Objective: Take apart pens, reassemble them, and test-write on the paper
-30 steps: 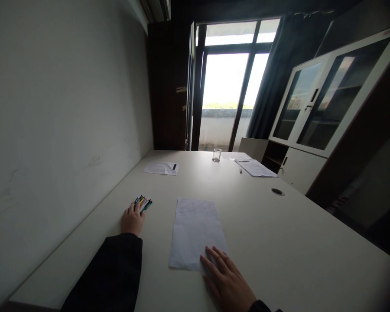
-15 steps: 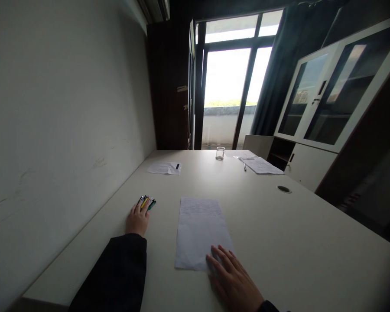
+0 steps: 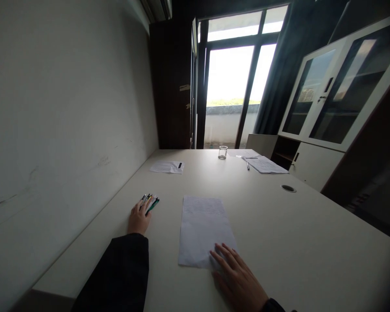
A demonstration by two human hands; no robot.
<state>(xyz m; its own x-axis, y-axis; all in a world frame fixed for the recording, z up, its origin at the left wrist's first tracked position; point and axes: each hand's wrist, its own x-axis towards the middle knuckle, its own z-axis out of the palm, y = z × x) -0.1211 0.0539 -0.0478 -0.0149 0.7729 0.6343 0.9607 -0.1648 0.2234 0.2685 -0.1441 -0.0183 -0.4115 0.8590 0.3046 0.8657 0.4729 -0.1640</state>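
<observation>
A sheet of paper with faint writing (image 3: 202, 223) lies on the white table (image 3: 295, 242) in front of me. My right hand (image 3: 238, 277) rests flat on its near right corner, fingers spread. To the left, my left hand (image 3: 138, 219), in a dark sleeve, lies on the table with its fingers stretched over a small bunch of pens (image 3: 151, 202), green and yellow among them. The pen tips stick out past my fingertips.
At the far end stand a small glass (image 3: 222, 152), a paper with a dark clip (image 3: 167, 167), and more papers (image 3: 266, 165) with a pen (image 3: 247, 165). A cable hole (image 3: 288, 188) sits at the right. A wall runs along the left, a glass-door cabinet (image 3: 331, 86) on the right.
Both hands stay where they were, one on the pens and one on the sheet. Only the view has drifted slightly.
</observation>
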